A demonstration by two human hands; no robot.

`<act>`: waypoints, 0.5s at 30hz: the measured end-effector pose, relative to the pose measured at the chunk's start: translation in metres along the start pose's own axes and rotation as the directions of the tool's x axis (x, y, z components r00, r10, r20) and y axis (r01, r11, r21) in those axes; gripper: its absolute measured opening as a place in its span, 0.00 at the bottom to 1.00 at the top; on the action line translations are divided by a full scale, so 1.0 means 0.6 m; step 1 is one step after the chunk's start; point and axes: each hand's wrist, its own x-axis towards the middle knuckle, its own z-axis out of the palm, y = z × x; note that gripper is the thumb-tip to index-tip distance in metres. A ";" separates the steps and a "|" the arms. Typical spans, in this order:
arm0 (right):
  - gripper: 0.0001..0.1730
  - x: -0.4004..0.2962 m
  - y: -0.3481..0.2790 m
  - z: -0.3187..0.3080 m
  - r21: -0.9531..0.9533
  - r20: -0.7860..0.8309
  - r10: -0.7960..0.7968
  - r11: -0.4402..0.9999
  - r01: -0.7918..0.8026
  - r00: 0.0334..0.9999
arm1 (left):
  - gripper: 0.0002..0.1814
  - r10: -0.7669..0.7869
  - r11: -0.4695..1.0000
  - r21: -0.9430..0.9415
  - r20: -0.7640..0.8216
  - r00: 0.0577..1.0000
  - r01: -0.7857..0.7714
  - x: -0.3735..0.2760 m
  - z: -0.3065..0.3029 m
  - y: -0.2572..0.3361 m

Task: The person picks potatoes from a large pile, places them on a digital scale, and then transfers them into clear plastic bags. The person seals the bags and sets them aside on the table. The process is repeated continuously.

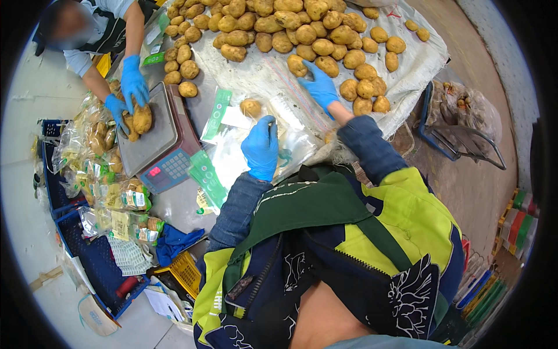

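Note:
My left hand (260, 148), in a blue glove, is curled with fingers and thumb together at the edge of a clear plastic bag (301, 146). Just beyond its fingertips a potato (250, 107) lies on or inside the clear film; which one I cannot tell. My right hand (321, 86), gloved in blue too, reaches over white woven sacking (257, 80) with thumb and fingers apart. Its fingertips meet the near side of a potato (297, 66) at the front of a large potato heap (301, 30). Green-headed printed bags (208, 176) lie left of my left hand.
A digital scale (150, 131) stands to the left, where a co-worker's gloved hands (133, 85) hold potatoes (141, 118) over its plate. Filled potato bags (130, 194) crowd blue crates (96, 253) at lower left. Right of the table stands a trolley (462, 148) with bagged goods.

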 end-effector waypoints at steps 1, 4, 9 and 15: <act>0.29 0.015 -0.006 0.017 -0.102 -0.014 -0.020 0.995 0.019 1.000 | 0.10 0.012 1.000 0.024 -0.010 1.000 -0.012 0.001 0.000 0.001; 0.36 0.049 0.001 0.060 -0.279 -0.151 -0.200 0.948 0.153 0.968 | 0.14 -0.009 0.997 0.073 0.026 1.000 0.007 -0.006 0.001 0.003; 0.38 0.036 0.002 0.006 0.538 0.331 0.150 0.781 -0.317 0.932 | 0.12 0.176 0.979 0.102 0.039 0.984 -0.179 -0.017 -0.018 -0.012; 0.40 -0.074 -0.074 -0.117 0.783 0.585 -0.052 0.295 -0.548 0.809 | 0.19 0.203 0.920 0.287 0.233 0.951 -0.266 -0.004 -0.017 -0.010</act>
